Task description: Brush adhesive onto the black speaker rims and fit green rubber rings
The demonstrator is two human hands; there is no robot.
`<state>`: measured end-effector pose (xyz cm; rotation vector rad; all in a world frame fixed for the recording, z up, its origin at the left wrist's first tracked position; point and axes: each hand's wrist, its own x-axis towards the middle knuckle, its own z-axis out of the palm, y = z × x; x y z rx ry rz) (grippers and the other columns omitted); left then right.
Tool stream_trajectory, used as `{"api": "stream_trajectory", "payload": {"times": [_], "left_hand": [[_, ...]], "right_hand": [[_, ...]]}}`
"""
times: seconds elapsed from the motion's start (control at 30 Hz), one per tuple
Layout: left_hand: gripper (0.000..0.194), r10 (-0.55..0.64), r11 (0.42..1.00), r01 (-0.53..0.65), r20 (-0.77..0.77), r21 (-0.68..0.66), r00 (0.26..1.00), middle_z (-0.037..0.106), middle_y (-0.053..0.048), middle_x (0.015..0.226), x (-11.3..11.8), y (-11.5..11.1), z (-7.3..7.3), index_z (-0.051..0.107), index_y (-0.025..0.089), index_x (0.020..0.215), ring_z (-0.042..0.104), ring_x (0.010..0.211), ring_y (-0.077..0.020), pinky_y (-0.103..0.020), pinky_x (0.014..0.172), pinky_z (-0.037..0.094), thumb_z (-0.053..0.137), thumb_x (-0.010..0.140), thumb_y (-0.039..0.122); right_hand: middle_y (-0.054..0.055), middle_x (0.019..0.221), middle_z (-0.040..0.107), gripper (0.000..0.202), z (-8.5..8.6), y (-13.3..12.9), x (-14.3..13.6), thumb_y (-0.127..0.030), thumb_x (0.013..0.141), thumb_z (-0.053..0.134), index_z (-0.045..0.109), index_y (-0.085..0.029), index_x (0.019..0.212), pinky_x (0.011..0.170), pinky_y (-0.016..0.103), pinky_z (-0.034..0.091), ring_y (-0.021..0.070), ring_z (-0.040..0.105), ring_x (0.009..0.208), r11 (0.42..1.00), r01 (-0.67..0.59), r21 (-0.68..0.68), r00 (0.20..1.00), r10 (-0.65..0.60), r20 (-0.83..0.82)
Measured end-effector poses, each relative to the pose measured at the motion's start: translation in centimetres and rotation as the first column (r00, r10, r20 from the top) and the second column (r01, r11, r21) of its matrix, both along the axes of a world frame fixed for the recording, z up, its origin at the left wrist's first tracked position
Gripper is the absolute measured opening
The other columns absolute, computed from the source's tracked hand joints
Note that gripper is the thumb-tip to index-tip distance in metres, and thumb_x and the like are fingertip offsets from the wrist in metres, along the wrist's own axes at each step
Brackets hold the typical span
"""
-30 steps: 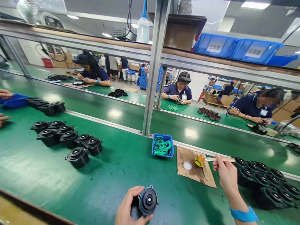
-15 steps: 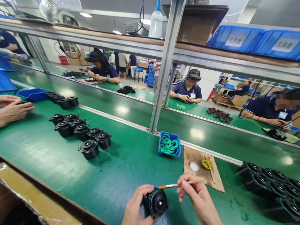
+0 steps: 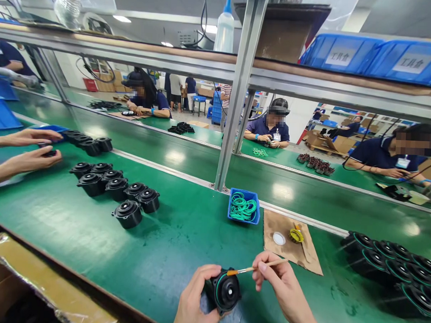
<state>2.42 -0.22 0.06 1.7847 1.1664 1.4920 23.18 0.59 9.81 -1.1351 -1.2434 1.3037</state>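
My left hand [image 3: 197,301] grips a round black motor housing [image 3: 227,291] from its left side, thumb below and fingers above. A green rubber ring lies around the top of the housing. Pinched in my right hand [image 3: 276,283] is a thin paintbrush [image 3: 248,269] with a wooden handle. Its orange bristles touch the upper rim of the housing, by the green ring. Beyond my right hand, a cardboard sheet [image 3: 313,254] bears a yellow cup [image 3: 296,236] and a white round lid [image 3: 279,238]. A blue bin [image 3: 258,215] of green rings [image 3: 242,208] stands behind the housing.
Several black housings [image 3: 127,212] stand in a group at left; more with green rings [image 3: 398,269] stand at right. A co-worker's hands [image 3: 33,158] work at far left. A metal post [image 3: 236,100] rises behind the bench. An open carton [image 3: 46,282] sits at lower left.
My right hand has shifted slightly left, and the brush tip has moved onto the housing's upper rim. My left hand and the housing stay put. The co-worker's hands at left have moved right.
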Motion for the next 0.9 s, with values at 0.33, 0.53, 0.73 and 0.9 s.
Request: {"api": "stream_trajectory", "payload": {"times": [0.33,0.53,0.73,0.9], "left_hand": [[0.044,-0.028,1.0,0.028,-0.015,0.005,1.0,0.071,-0.008,0.109,0.1,0.0,-0.1,0.062,0.024,0.108,0.069,0.102,-0.0265,-0.04,0.09,0.058,0.081,0.068,0.025],[0.041,-0.053,0.995,0.055,-0.028,0.079,0.998,0.072,-0.008,0.109,0.1,0.0,-0.1,0.062,0.024,0.111,0.069,0.101,-0.0256,-0.038,0.087,0.058,0.073,0.072,0.02],[0.043,-0.075,0.994,0.08,-0.064,0.079,0.995,0.07,-0.009,0.111,-0.2,0.0,0.1,0.059,0.024,0.114,0.068,0.104,-0.0267,-0.04,0.089,0.058,0.073,0.074,0.019],[0.048,-0.108,0.975,0.147,-0.219,0.17,0.97,0.07,-0.01,0.11,-0.6,0.3,1.0,0.053,0.024,0.118,0.07,0.102,-0.0261,-0.038,0.085,0.061,0.073,0.075,0.015]], "right_hand": [[0.002,0.064,0.06,0.047,1.1,-1.0,0.4,-0.062,0.087,0.063,0.064,-0.016,0.078,0.053,0.025,0.049,0.0143,0.057,0.054,0.991,0.095,0.09,0.984,-0.107,0.139],[0.003,0.065,0.061,0.038,1.4,-1.6,-0.7,-0.047,0.096,0.053,0.065,-0.018,0.076,0.053,0.023,0.048,0.0143,0.057,0.056,0.958,0.01,0.285,0.931,-0.113,0.346],[0.001,0.069,0.066,0.02,2.3,-2.2,-1.4,-0.026,0.096,0.051,0.063,-0.021,0.081,0.057,0.021,0.047,0.0136,0.06,0.058,0.848,-0.133,0.512,0.825,-0.192,0.532],[0.001,0.073,0.068,0.013,3.1,-2.4,-2.2,-0.015,0.092,0.051,0.06,-0.022,0.087,0.058,0.022,0.048,0.0134,0.062,0.06,0.749,-0.264,0.608,0.798,-0.184,0.574]]}}
